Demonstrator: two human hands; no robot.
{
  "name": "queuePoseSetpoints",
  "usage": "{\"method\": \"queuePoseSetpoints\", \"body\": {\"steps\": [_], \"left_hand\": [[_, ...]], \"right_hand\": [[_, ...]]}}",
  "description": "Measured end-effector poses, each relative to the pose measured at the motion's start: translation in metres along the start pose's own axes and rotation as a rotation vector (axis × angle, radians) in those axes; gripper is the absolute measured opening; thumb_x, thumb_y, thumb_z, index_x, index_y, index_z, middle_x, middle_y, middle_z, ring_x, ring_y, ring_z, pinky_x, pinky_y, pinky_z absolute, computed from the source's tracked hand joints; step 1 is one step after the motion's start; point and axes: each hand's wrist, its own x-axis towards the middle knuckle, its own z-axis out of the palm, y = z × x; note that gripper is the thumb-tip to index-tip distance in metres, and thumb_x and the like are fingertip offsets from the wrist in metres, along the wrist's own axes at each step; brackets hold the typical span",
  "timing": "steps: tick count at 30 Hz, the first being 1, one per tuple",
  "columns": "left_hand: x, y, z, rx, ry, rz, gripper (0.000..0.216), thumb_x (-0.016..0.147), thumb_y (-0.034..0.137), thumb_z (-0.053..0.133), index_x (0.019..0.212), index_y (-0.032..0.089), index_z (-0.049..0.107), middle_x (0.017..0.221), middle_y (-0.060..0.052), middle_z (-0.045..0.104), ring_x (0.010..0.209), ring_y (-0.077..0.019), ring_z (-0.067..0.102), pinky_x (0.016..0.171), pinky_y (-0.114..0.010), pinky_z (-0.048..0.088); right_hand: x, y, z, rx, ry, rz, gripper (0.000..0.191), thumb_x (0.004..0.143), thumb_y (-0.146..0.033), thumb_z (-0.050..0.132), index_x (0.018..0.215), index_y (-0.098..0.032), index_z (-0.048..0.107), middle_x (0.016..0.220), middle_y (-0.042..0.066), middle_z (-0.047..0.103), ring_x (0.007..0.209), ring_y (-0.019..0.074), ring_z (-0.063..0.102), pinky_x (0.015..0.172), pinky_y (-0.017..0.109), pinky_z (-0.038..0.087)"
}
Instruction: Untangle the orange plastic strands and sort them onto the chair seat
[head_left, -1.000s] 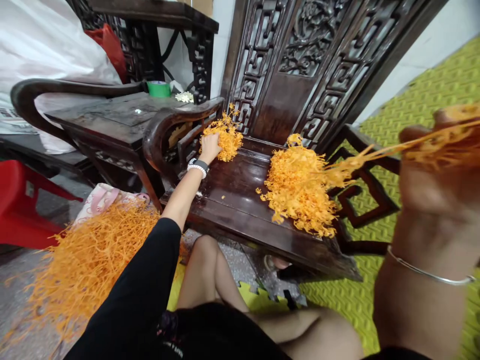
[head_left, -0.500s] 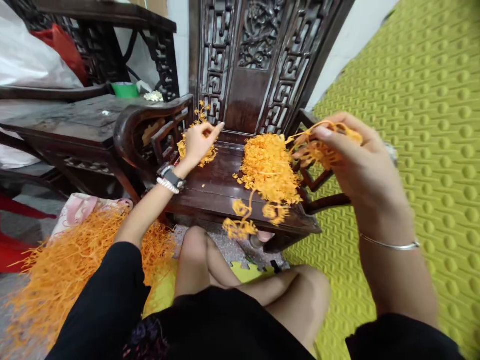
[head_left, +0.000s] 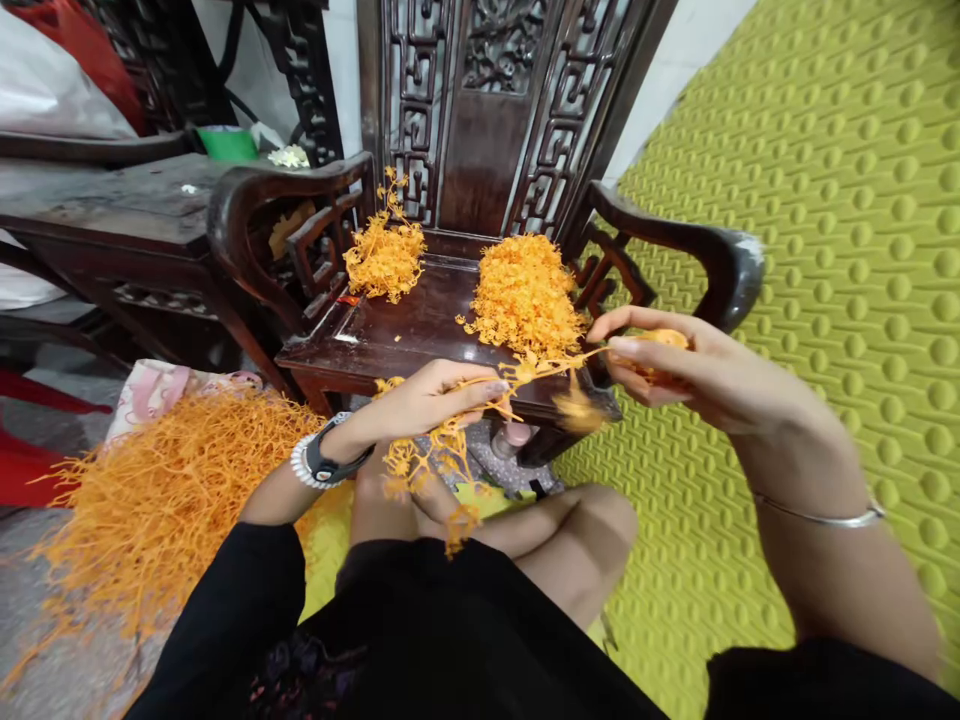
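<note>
My left hand (head_left: 435, 400), with a dark watch and a white beaded band at the wrist, is closed on a thin, branched orange sprig (head_left: 536, 366) in front of the chair seat. Curly branch ends dangle below its fingers. To the right, my right hand (head_left: 675, 370) pinches the sprig's other end and has more orange pieces curled inside its palm. The strand stretches between both hands. Behind them, on the dark wooden chair (head_left: 442, 310), lie a larger pile of orange sprigs (head_left: 525, 290) and a smaller pile (head_left: 386, 255) at the left.
A big heap of long orange stems (head_left: 187, 490) spreads over the floor at left, by a pink-and-white bag (head_left: 146, 395). A side table (head_left: 135, 215) carries a green tape roll (head_left: 227, 143). Yellow bumpy matting (head_left: 847, 330) covers the right side. A pink-lidded container (head_left: 512, 437) stands beneath the chair.
My left hand has come from the smaller pile toward me and right, and now grips the sprig. My right hand has lowered, still holding orange pieces. The view has shifted slightly.
</note>
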Motion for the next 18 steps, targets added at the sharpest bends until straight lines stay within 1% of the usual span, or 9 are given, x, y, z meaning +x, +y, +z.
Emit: {"method": "queuePoseSetpoints", "body": {"steps": [2, 4, 5, 6, 9, 11, 13, 15, 18], "left_hand": [[-0.008, 0.001, -0.001, 0.071, -0.030, 0.032, 0.032, 0.097, 0.039, 0.045, 0.095, 0.020, 0.070, 0.076, -0.003, 0.065, 0.066, -0.0107, 0.058, 0.064, -0.023, 0.045], [-0.011, 0.000, 0.002, 0.132, -0.059, 0.088, 0.025, 0.096, 0.032, 0.047, 0.103, 0.022, 0.069, 0.099, -0.006, 0.069, 0.093, -0.0153, 0.063, 0.086, -0.027, 0.047], [-0.012, -0.001, 0.005, 0.127, -0.075, 0.113, 0.024, 0.095, 0.028, 0.050, 0.111, 0.023, 0.066, 0.110, -0.007, 0.068, 0.104, -0.0169, 0.061, 0.094, -0.030, 0.045], [-0.011, -0.002, 0.009, 0.094, -0.093, 0.131, 0.027, 0.092, 0.025, 0.054, 0.118, 0.024, 0.062, 0.118, -0.007, 0.065, 0.111, -0.0178, 0.059, 0.098, -0.031, 0.044], [-0.005, -0.009, 0.026, -0.120, -0.182, 0.139, 0.057, 0.081, 0.021, 0.070, 0.133, 0.025, 0.047, 0.126, -0.009, 0.062, 0.119, -0.0195, 0.056, 0.101, -0.032, 0.044], [0.003, -0.016, 0.042, -0.276, -0.147, 0.107, 0.052, 0.079, 0.026, 0.073, 0.127, 0.023, 0.051, 0.115, -0.008, 0.065, 0.109, -0.0188, 0.060, 0.094, -0.031, 0.046], [0.012, -0.023, 0.060, -0.414, -0.008, 0.066, 0.031, 0.087, 0.040, 0.062, 0.109, 0.018, 0.060, 0.084, -0.004, 0.065, 0.077, -0.0135, 0.061, 0.074, -0.026, 0.048], [0.020, -0.029, 0.077, -0.496, 0.124, 0.034, 0.037, 0.091, 0.051, 0.050, 0.091, 0.016, 0.063, 0.060, 0.002, 0.051, 0.053, -0.0088, 0.046, 0.055, -0.023, 0.040], [0.023, -0.030, 0.092, -0.525, 0.211, -0.017, 0.045, 0.089, 0.058, 0.049, 0.077, 0.016, 0.061, 0.056, 0.003, 0.043, 0.047, -0.0077, 0.035, 0.047, -0.024, 0.029]], "right_hand": [[-0.009, 0.007, 0.000, 0.044, -0.081, -0.064, 0.024, 0.078, -0.035, 0.073, 0.094, -0.019, 0.066, 0.062, 0.001, 0.063, 0.039, 0.0073, 0.047, 0.033, 0.020, 0.034], [-0.014, 0.013, 0.005, 0.081, -0.097, -0.101, 0.025, 0.077, -0.033, 0.075, 0.097, -0.021, 0.065, 0.074, 0.005, 0.070, 0.048, 0.0135, 0.059, 0.040, 0.025, 0.047], [-0.015, 0.017, 0.009, 0.091, -0.072, -0.108, 0.024, 0.076, -0.032, 0.076, 0.095, -0.021, 0.066, 0.079, 0.006, 0.071, 0.051, 0.0149, 0.061, 0.041, 0.026, 0.049], [-0.015, 0.020, 0.014, 0.101, -0.028, -0.115, 0.022, 0.076, -0.032, 0.076, 0.091, -0.020, 0.066, 0.082, 0.007, 0.071, 0.050, 0.0137, 0.060, 0.038, 0.024, 0.047], [-0.011, 0.031, 0.031, 0.057, 0.169, -0.170, 0.022, 0.078, -0.038, 0.073, 0.077, -0.018, 0.066, 0.076, 0.003, 0.065, 0.041, 0.0046, 0.044, 0.030, 0.017, 0.030], [-0.005, 0.039, 0.042, -0.050, 0.250, -0.234, 0.021, 0.076, -0.037, 0.075, 0.079, -0.019, 0.066, 0.073, 0.000, 0.060, 0.046, 0.0046, 0.042, 0.035, 0.017, 0.031], [0.001, 0.049, 0.050, -0.083, 0.231, -0.303, 0.029, 0.070, -0.035, 0.080, 0.089, -0.021, 0.064, 0.078, -0.001, 0.056, 0.058, 0.0083, 0.049, 0.046, 0.019, 0.040], [0.007, 0.060, 0.056, 0.004, 0.220, -0.376, 0.043, 0.066, -0.038, 0.082, 0.100, -0.024, 0.060, 0.083, -0.001, 0.054, 0.065, 0.0101, 0.050, 0.053, 0.022, 0.043], [0.014, 0.072, 0.066, 0.079, 0.323, -0.435, 0.050, 0.067, -0.044, 0.080, 0.107, -0.029, 0.055, 0.083, -0.002, 0.052, 0.061, 0.0111, 0.049, 0.051, 0.024, 0.042]]}}
